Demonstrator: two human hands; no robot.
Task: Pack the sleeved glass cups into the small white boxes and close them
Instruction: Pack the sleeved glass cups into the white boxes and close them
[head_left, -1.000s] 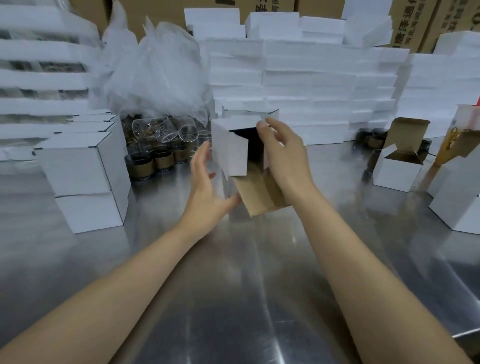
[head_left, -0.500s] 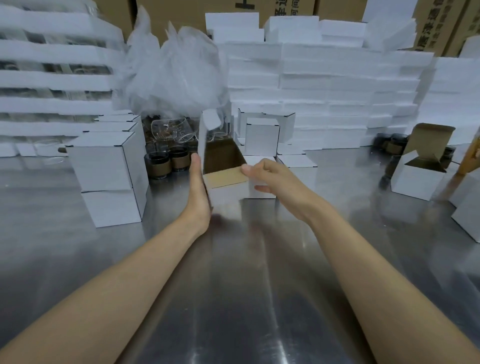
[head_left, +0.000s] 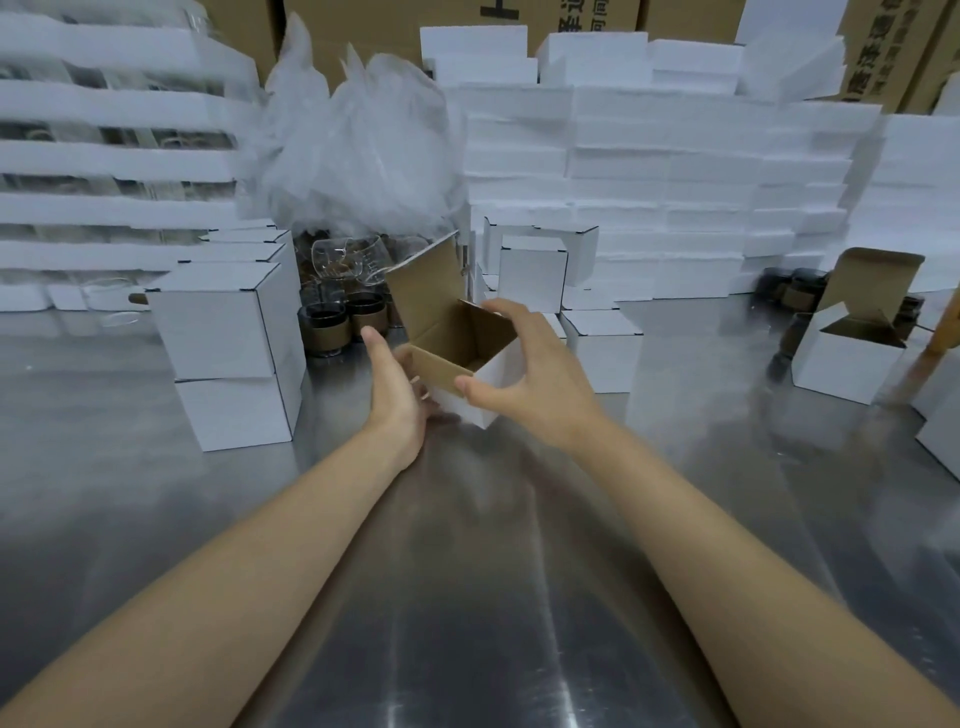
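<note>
The open box (head_left: 493, 387) is mid-frame, tilted and empty, low over the bench (head_left: 467, 597). Left hand (head_left: 395, 384) cups its left side, and right hand (head_left: 530, 384) pinches the front wall and far flap. The sleeved cups (head_left: 332, 325) wait behind, centre-left. Risk imo: the thin card buckles under that pinch, or the raised lid (head_left: 421, 291) flops shut and blocks the cup.

left hand (head_left: 395, 395): fingers mostly hidden behind open box (head_left: 452, 345) | sleeved cups (head_left: 324, 327): partly behind lid (head_left: 423, 280) | brown cartons (head_left: 613, 15): print cut off at top edge
</note>
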